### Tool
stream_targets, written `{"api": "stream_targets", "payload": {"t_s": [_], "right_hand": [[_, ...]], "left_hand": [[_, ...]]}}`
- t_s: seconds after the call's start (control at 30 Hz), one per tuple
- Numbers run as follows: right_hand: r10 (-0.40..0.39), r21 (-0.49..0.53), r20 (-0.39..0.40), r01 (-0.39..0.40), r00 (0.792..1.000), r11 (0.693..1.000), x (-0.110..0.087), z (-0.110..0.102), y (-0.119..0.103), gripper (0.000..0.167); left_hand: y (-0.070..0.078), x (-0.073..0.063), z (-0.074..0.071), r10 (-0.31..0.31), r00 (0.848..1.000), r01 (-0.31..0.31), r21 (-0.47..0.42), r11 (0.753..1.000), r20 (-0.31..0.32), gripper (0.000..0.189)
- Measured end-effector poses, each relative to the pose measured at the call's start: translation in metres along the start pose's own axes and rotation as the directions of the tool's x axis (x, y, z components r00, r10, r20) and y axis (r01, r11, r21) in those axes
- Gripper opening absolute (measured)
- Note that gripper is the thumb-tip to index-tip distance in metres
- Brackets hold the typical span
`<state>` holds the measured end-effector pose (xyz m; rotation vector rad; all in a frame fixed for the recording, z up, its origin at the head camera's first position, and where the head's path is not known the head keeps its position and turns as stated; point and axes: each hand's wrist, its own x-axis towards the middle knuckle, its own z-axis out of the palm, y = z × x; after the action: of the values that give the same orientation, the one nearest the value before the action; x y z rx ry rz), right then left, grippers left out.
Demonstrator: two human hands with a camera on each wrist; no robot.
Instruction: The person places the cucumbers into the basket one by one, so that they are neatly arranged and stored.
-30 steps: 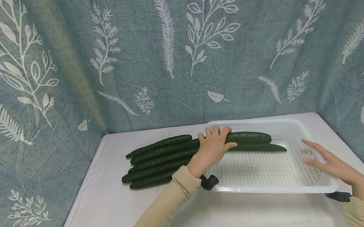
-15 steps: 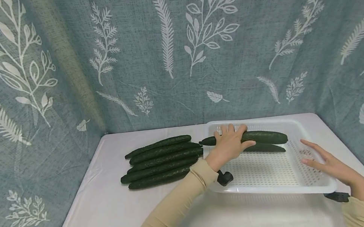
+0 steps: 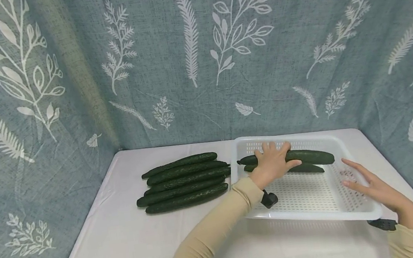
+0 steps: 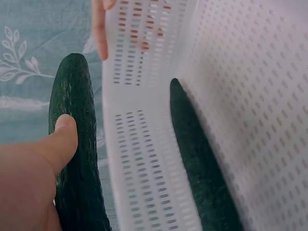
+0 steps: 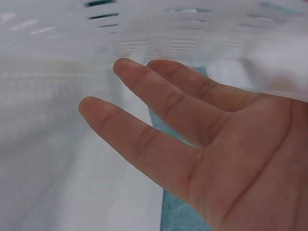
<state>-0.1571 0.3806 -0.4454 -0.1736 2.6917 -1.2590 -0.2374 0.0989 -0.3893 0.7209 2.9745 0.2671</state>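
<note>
My left hand (image 3: 274,163) grips a dark green cucumber (image 3: 312,157) over the back part of a white perforated plastic basket (image 3: 298,214). In the left wrist view the thumb (image 4: 67,137) lies along the cucumber's side. A second cucumber (image 3: 306,168) lies inside the basket, beside its back wall. My right hand (image 3: 382,189) is at the basket's right end, index finger and thumb extended over the rim. The right wrist view shows the other fingers (image 5: 144,139) stretched straight below the basket's perforated surface; whether they touch it, I cannot tell.
Several more cucumbers (image 3: 186,183) lie side by side on the white table (image 3: 100,241), left of the basket. A blue-green curtain (image 3: 167,65) with white leaf prints hangs behind and on both sides. Black wrist devices (image 3: 269,199) are worn at both wrists.
My left hand has carried its cucumber rightward, from partly over the pile until its whole length is over the basket. My right hand and the basket have stayed put.
</note>
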Motion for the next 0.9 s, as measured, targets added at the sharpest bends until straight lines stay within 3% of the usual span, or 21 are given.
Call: {"api": "stream_targets", "payload": {"t_s": [0.27,0.63,0.9], "right_hand": [[-0.005,0.002,-0.004,0.005,1.000,1.000,0.000,-0.002,0.002,0.074],[-0.028,0.019,0.009,0.028,1.000,0.999,0.002,-0.002,0.003,0.072],[-0.014,0.006,0.010,0.014,1.000,1.000,0.001,-0.003,0.005,0.072]], "left_hand": [[0.009,0.014,0.021,-0.042,0.999,0.041,0.015,0.999,0.021,0.057],[0.013,0.023,0.043,-0.091,0.996,0.091,0.023,0.996,0.020,0.054],[0.015,0.029,0.055,-0.127,0.989,0.125,0.037,0.991,0.070,0.062]]}}
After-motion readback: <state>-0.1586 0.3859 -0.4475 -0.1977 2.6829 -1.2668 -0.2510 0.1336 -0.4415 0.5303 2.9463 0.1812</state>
